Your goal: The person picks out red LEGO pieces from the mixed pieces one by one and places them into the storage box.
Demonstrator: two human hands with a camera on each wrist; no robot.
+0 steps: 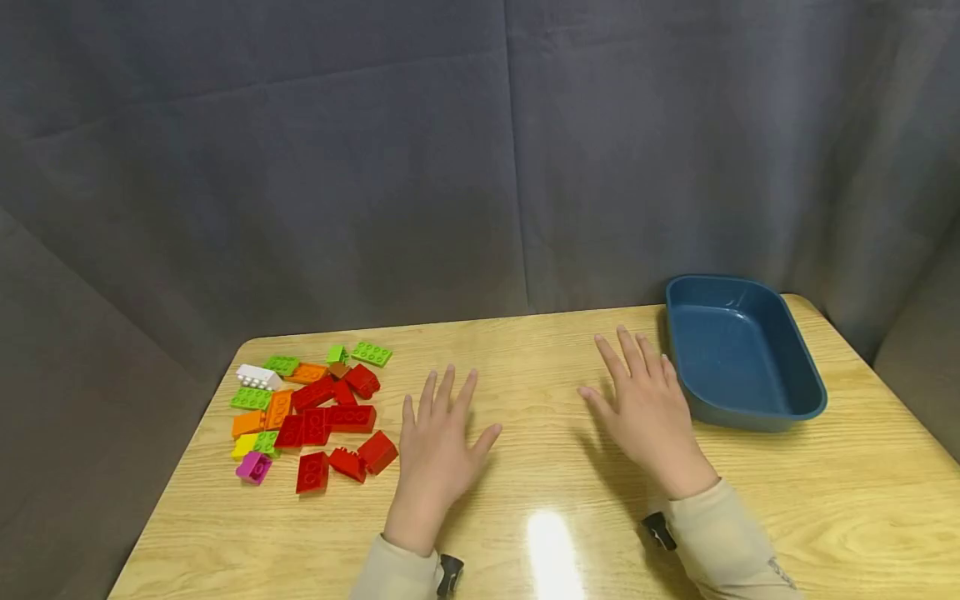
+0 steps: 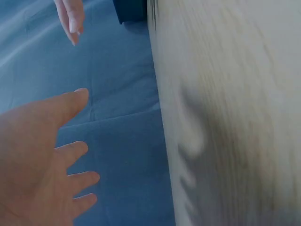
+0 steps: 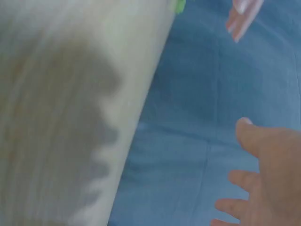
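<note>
Both hands hover over the wooden table with fingers spread and nothing held. My left hand (image 1: 438,454) is just right of a group of toy building bricks, nearest a red brick (image 1: 377,452). More red bricks (image 1: 352,418) lie close by, with orange (image 1: 278,409), green (image 1: 252,398), yellow (image 1: 243,446), white (image 1: 258,377) and magenta (image 1: 254,467) ones toward the left. My right hand (image 1: 651,408) is beside the left wall of a blue plastic bin (image 1: 750,412). In each wrist view, the hand's shadow falls on the tabletop, apart from the fingers.
The light wooden table (image 1: 525,392) has rounded back corners. A grey-blue curtain (image 1: 420,167) hangs right behind its back edge and along the sides. A bright light reflection shows on the tabletop near the front, between the forearms.
</note>
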